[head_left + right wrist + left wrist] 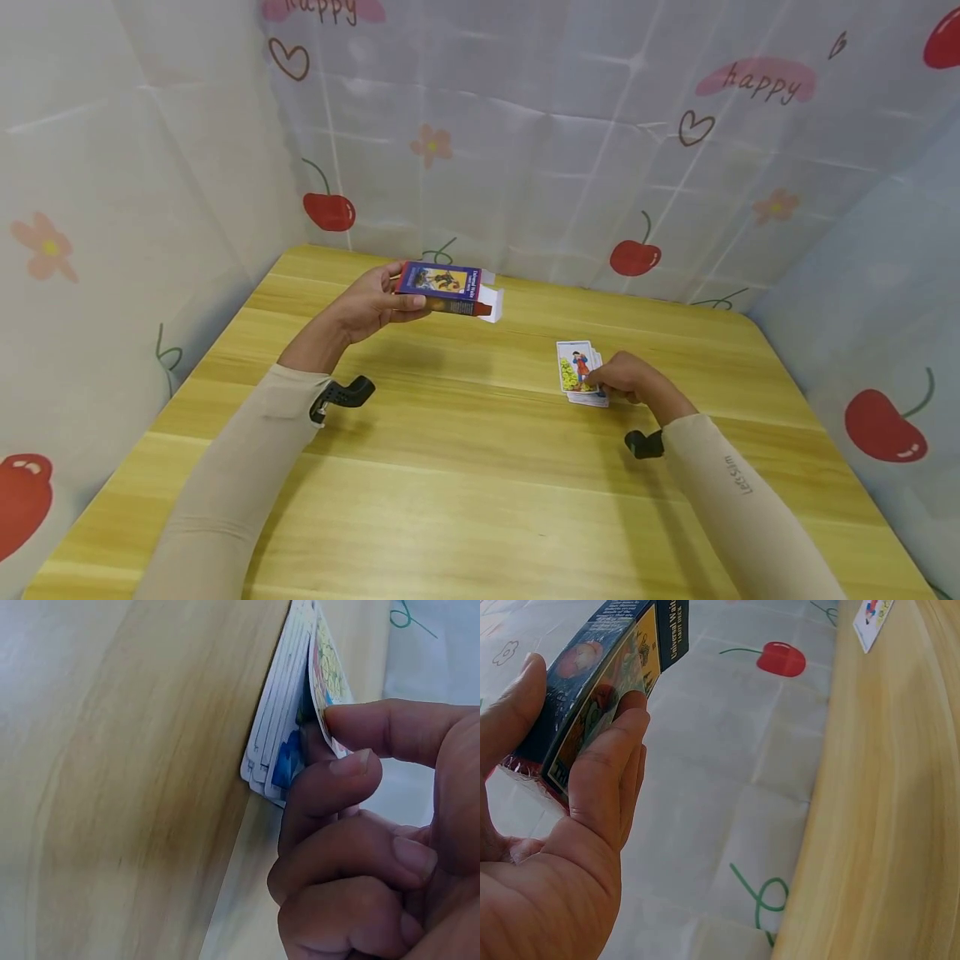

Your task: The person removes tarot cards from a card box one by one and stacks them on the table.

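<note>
My left hand [369,305] grips a tarot card box [442,282] by its left end, above the table. The box is dark blue with a yellow picture, and its white end flaps [491,303] stand open on the right. On the table to the right lies a small, uneven stack of tarot cards [587,401]. My right hand [633,383] pinches the top card [572,367], which shows a figure in red and blue with yellow discs. In the right wrist view this card [328,667] is lifted at one edge from the stack [279,712]. The inside of the box is hidden.
The wooden table [450,483] has a light grain. A white curtain [525,183] printed with cherries and hearts hangs behind it and along both sides. Black camera mounts [348,393] sit at both wrists, below the hands.
</note>
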A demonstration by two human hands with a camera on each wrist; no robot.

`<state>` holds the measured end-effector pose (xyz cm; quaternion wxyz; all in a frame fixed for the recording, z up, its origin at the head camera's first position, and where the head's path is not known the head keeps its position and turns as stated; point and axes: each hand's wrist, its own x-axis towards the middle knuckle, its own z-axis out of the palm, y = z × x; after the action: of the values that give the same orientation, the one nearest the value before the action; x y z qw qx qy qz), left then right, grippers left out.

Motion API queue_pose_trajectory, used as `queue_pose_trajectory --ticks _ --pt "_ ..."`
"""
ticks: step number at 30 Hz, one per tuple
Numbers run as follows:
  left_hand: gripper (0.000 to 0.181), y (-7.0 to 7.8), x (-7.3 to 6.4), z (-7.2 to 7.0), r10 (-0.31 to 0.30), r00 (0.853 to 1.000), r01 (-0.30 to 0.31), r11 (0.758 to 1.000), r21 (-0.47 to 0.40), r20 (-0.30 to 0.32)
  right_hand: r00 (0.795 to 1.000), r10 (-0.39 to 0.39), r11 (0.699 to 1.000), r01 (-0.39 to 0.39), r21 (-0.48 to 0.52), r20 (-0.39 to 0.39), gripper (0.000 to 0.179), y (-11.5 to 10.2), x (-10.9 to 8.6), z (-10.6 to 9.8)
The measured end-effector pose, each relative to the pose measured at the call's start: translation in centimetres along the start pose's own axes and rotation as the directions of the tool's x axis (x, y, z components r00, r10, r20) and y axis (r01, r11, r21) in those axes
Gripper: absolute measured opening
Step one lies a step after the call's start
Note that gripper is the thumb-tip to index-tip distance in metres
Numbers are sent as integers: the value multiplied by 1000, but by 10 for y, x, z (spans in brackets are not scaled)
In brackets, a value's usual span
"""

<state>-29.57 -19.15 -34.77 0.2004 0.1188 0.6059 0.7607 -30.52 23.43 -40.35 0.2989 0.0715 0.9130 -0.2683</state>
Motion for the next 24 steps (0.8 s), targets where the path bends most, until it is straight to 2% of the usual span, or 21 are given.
queue_pose_trajectory --ticks 12,14,16,19,22,24 --pt "77 -2 0 0 1 1000 -1 1000 5 -2 997 26 990 -35 -134 -72 43 0 -1 4" --pt "77 -3 0 -1 0 1000 0 1000 7 -1 996 -8 987 -7 -158 -91 42 -2 -3 5" --pt "76 -3 0 -1 -2 1000 2 1000 10 0 988 -75 985 53 -163 -132 41 -5 -6 7" --pt "76 -4 1 0 -2 1000 2 1000 16 -1 949 -225 967 191 -167 -222 43 -14 -11 11" --pt "75 -4 0 1 1 1000 -1 1000 20 1 877 -355 934 321 -156 -323 43 -33 -19 13" --pt "75 -3 0 2 5 1000 -5 1000 20 5 834 -411 911 389 -136 -368 40 -51 -25 12"
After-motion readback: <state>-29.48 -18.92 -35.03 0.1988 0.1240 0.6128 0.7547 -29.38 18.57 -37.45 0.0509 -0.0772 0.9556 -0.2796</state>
